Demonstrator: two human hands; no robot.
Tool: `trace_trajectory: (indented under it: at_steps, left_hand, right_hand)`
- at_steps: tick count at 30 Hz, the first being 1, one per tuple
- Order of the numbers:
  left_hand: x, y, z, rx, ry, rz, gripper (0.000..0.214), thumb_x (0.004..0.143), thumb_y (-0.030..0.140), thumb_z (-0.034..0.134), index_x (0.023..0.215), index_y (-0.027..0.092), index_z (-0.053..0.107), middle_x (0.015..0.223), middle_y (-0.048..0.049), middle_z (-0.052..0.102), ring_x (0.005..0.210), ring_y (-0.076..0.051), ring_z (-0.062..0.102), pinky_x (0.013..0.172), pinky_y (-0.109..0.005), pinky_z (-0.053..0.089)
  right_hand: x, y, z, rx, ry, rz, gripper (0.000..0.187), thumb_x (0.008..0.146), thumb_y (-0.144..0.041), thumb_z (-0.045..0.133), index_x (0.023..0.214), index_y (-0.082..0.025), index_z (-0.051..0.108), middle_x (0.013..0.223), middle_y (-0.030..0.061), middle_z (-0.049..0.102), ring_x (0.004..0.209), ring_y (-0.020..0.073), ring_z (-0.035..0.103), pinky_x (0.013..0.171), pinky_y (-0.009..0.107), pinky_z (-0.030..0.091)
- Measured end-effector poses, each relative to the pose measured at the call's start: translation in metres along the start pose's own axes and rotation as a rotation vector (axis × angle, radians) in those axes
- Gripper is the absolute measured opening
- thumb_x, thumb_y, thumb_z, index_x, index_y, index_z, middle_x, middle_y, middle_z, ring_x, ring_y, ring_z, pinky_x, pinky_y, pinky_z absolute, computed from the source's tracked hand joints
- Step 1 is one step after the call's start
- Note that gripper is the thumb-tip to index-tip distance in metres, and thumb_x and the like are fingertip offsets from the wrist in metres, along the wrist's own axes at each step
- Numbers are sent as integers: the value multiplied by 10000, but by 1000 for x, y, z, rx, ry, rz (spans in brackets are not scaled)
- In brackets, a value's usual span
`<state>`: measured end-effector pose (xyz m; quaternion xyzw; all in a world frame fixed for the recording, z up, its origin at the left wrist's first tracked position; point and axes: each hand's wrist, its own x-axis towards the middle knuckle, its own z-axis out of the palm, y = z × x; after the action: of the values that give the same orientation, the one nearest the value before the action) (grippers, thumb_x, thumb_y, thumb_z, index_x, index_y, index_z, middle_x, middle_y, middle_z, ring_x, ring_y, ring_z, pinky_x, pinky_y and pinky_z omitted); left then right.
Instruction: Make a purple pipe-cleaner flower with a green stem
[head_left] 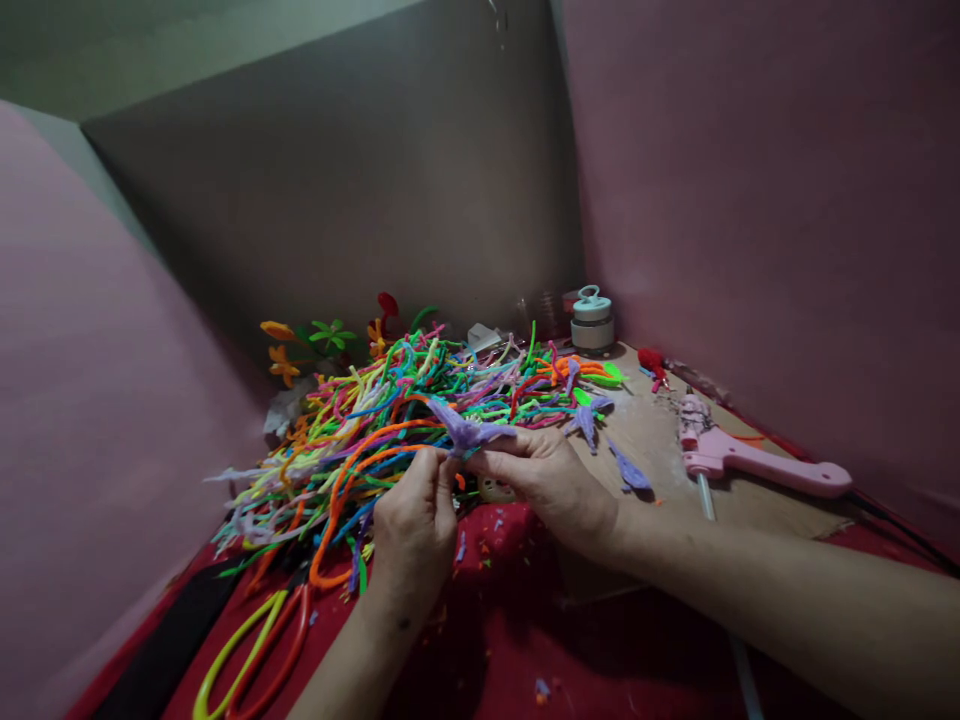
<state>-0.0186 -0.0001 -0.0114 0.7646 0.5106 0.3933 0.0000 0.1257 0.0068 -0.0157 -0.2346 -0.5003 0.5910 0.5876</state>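
Between my two hands is a purple fuzzy pipe-cleaner flower (466, 432), its pointed petals spreading up-left and to the right. My left hand (416, 505) pinches it from below, fingers closed at its base. From the other side, my right hand (551, 487) grips it with thumb and fingers near the right petal. Right behind the hands lies a big heap of multicoloured pipe cleaners (390, 405). Loose purple petal pieces, among them a leaf-shaped petal (630, 468), rest on the board to the right. The fingertips partly hide the flower's base.
A pink glue gun (772, 467) with a glue stick lies on the brown board (757, 505) at right. Yellow-and-red scissors (259, 650) lie front left on red cloth (517, 590). A lidded jar (592, 325) and finished orange flowers (283, 365) stand behind. Pink walls flank the space.
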Motion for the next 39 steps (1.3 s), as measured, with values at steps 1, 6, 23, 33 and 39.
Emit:
trace_trajectory:
  at_steps: [1, 6, 23, 33, 39]
  left_hand:
    - [0, 1, 0, -38, -20, -44, 196, 857, 268, 413, 730, 178, 531, 542, 41, 446, 463, -92, 388, 494, -222, 309]
    - [0, 6, -1, -371, -122, -270, 262, 841, 341, 457, 634, 181, 453, 549, 47, 381, 494, -82, 319, 463, -209, 268]
    - [8, 0, -3, -1326, -575, -736, 300, 707, 388, 652, 637, 143, 494, 407, 110, 259, 318, 7, 148, 335, -130, 124]
    - [8, 8, -1, -716, -349, -443, 323, 795, 437, 508, 650, 148, 524, 523, 13, 531, 456, -97, 479, 469, -209, 379]
    - [1, 10, 3, -509, -162, -256, 151, 814, 336, 516, 824, 191, 555, 677, 22, 557, 617, -116, 496, 588, -214, 386]
  right_hand:
    - [0, 0, 0, -1, 7, -7, 193, 685, -330, 645, 762, -167, 714, 661, -6, 595, 648, 119, 501, 653, 276, 409]
    - [2, 5, -4, -99, 53, -67, 124, 677, -261, 653, 728, -166, 715, 672, 2, 607, 722, 151, 538, 739, 318, 427]
    - [12, 10, -12, 243, -122, 246, 270, 482, -321, 796, 617, -123, 671, 509, -29, 555, 511, 88, 449, 559, 245, 336]
    - [9, 14, -9, 185, -24, 140, 242, 555, -355, 766, 625, -137, 688, 577, -8, 587, 552, 98, 463, 588, 252, 372]
    - [7, 9, -10, -25, 43, -32, 216, 637, -384, 715, 693, -176, 725, 721, 16, 611, 802, 161, 518, 714, 275, 392]
